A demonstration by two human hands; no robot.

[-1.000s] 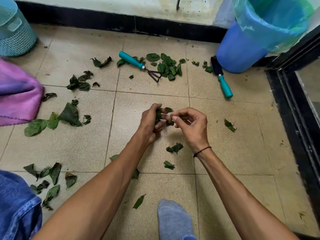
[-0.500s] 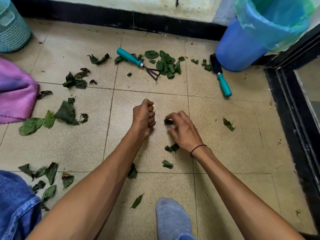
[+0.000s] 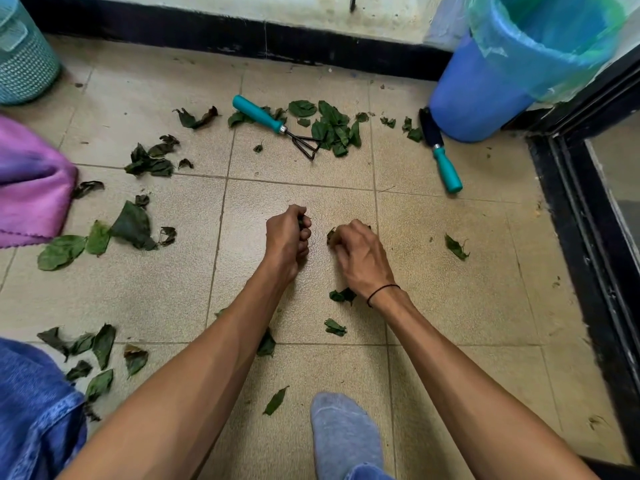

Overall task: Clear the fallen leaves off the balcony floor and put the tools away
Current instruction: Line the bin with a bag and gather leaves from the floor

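Note:
Green leaves lie scattered over the tiled balcony floor (image 3: 450,306). My left hand (image 3: 285,239) is a fist in the middle of the floor, gripping a bunch of dark leaves (image 3: 304,223) that peek out between its fingers. Just to its right, my right hand (image 3: 358,254) lies low on the tile with fingers curled over a small leaf (image 3: 330,234). A teal-handled hand rake (image 3: 273,124) lies farther away beside a leaf pile (image 3: 334,128). A teal-handled trowel (image 3: 440,152) lies by the blue bin (image 3: 485,102).
The blue bin with a green liner stands at the far right corner by a black door frame (image 3: 588,237). A teal basket (image 3: 24,64) and a purple cloth (image 3: 31,188) are at the left. My grey-socked foot (image 3: 343,434) is near me. More leaves (image 3: 131,226) lie left.
My hands were raised together, passing leaves to the left hand. They have come apart: the left hand closed into a fist, and the right hand dropped to the floor onto a small leaf.

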